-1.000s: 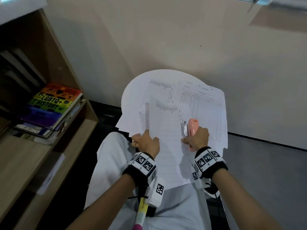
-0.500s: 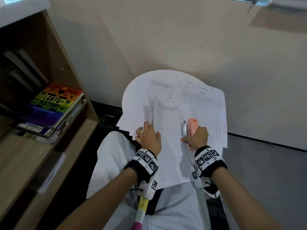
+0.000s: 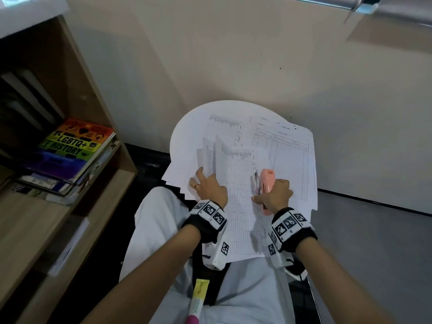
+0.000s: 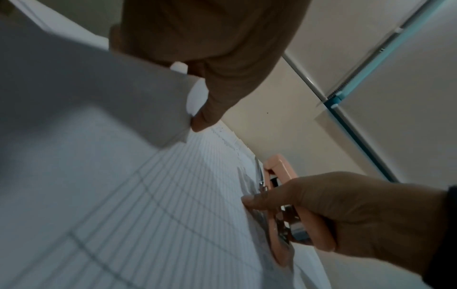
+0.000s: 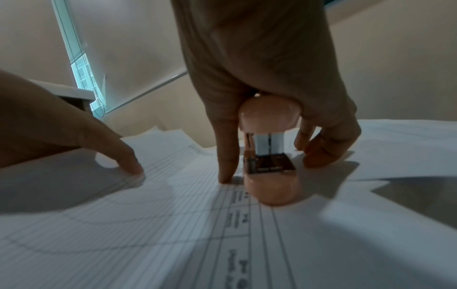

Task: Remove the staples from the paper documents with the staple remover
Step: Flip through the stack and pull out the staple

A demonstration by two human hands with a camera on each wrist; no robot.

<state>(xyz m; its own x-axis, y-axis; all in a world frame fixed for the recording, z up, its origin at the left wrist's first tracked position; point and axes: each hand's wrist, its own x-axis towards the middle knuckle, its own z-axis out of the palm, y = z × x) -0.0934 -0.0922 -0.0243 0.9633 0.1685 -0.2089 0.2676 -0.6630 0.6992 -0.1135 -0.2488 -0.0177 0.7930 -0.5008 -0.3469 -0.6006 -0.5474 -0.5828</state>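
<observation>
Bookshelf seen at far left, with an "LGBTQ+ History" book lying flat on a stack. Round white table is covered by printed sheets. Left hand is laid on the gridded document, fingers straight, a lifted page caught against the thumb. Pink stapler-type staple remover is gripped by the right hand at the document's right edge, fingers curled round the body, thumb tip pressed on the paper. Its base rests on the sheet. Another form lies further right, partly under the tool.
</observation>
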